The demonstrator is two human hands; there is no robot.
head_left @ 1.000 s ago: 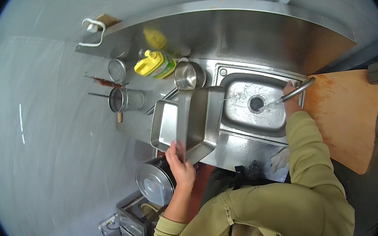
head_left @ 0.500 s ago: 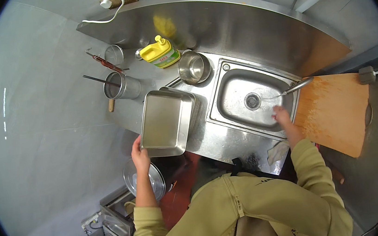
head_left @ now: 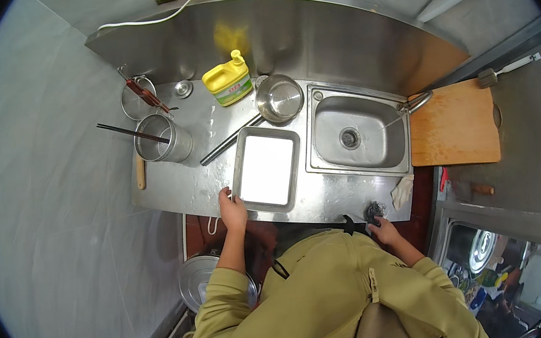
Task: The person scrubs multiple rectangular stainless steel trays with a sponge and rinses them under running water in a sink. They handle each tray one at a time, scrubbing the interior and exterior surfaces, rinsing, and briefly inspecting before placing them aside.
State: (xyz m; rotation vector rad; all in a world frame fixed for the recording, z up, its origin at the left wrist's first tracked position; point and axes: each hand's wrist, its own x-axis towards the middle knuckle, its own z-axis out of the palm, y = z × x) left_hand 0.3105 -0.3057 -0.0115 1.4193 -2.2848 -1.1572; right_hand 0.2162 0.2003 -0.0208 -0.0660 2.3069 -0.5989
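A rectangular metal tray (head_left: 240,180) lies on the counter left of the sink, its inside shining white with reflected light. My left hand (head_left: 233,212) is at its near left corner, thumb by the rim and fingers along the outer side, closed on it. At the counter's front edge, my right hand (head_left: 384,229) has its fingertips on a dark steel wool scrubber (head_left: 373,211). The hand is partly curled, gripping the scrubber's near side. A pale cloth (head_left: 403,192) lies just right of the scrubber.
A thin stream runs from the faucet (head_left: 418,103) into the sink (head_left: 366,156). Behind the tray stand a saucepan (head_left: 280,98) and a yellow jug (head_left: 228,80). A metal pot (head_left: 170,140) with chopsticks stands left. A wooden board (head_left: 456,128) lies right of the sink.
My right hand has left the sink and come back to the scrubber at the front edge. The tray, raised and tilted before, now lies lower and flatter, with my left hand still at its corner.
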